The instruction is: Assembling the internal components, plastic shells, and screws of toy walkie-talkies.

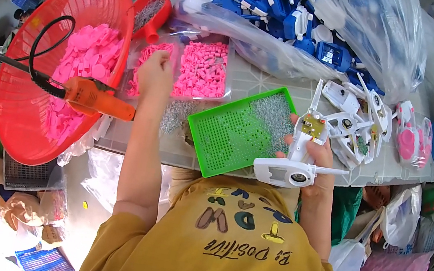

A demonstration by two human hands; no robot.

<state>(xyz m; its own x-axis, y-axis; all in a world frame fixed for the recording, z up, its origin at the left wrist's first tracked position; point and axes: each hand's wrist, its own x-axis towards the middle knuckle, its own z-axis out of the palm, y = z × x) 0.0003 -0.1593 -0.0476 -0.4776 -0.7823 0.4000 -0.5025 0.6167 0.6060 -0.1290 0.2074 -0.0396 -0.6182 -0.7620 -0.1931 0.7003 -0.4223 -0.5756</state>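
Head view: at three o'clock, the right hand (323,170) is clamped around a white plastic housing (299,150), just beside the green tray (213,161). At ten o'clock, the left hand (157,71) is over small pink parts (200,70); whether it pinches one, I cannot tell.

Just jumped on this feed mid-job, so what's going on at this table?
A person's right grip holds a white plastic housing with an exposed circuit board. The left grip is down at small pink plastic parts in a clear, divided plastic tray; whether it has picked one up is hidden. A green rectangular plastic tray of small silvery metal pieces lies between both arms.
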